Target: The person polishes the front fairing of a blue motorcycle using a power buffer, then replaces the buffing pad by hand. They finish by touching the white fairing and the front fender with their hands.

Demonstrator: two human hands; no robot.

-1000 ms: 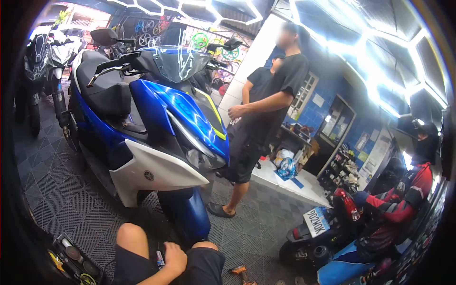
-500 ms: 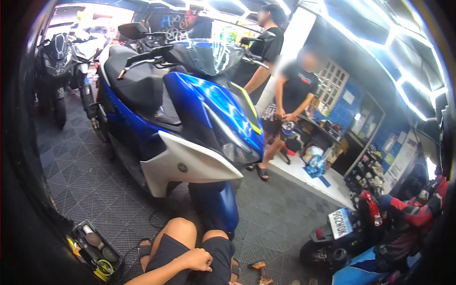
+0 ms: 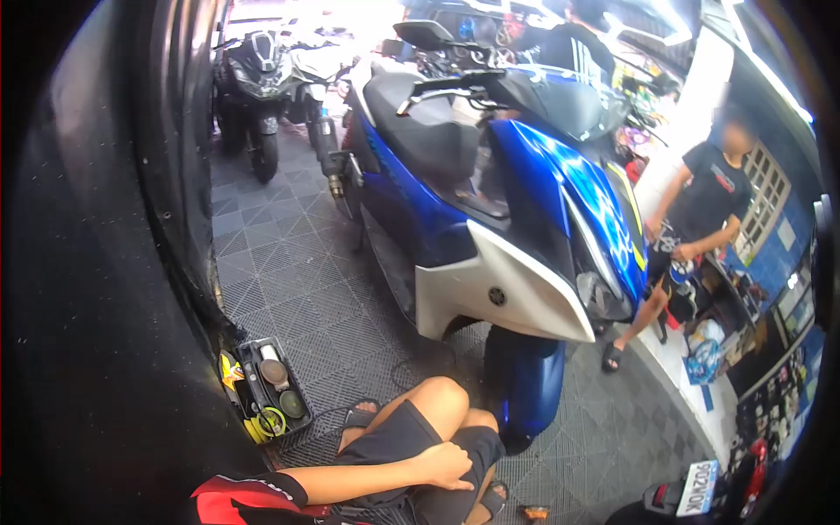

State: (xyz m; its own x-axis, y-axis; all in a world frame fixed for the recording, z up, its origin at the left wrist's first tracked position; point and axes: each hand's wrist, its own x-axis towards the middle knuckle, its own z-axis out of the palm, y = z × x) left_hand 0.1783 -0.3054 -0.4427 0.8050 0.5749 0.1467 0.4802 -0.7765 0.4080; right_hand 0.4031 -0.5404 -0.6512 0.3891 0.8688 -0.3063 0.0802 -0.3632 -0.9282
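My left hand rests on the dark shorts over my thighs, its fingers curled in and nothing visible in them. A red and black sleeve covers that upper arm. My right hand is out of view. In front of my knees stands a blue and white scooter, its blue front fender closest to me. To the left on the floor lies a black tool tray with round tins and a yellow-green coiled item. Part of an orange and black power tool shows at the bottom edge.
A black wall panel rises at my left. Other motorcycles are parked at the back left. A person in a dark shirt stands right of the scooter; another person is behind it. A licence plate shows at bottom right.
My view has turned left, so the scooter and tool tray sit farther right in it. The black wall and my sleeve now show. My left hand stays on my lap.
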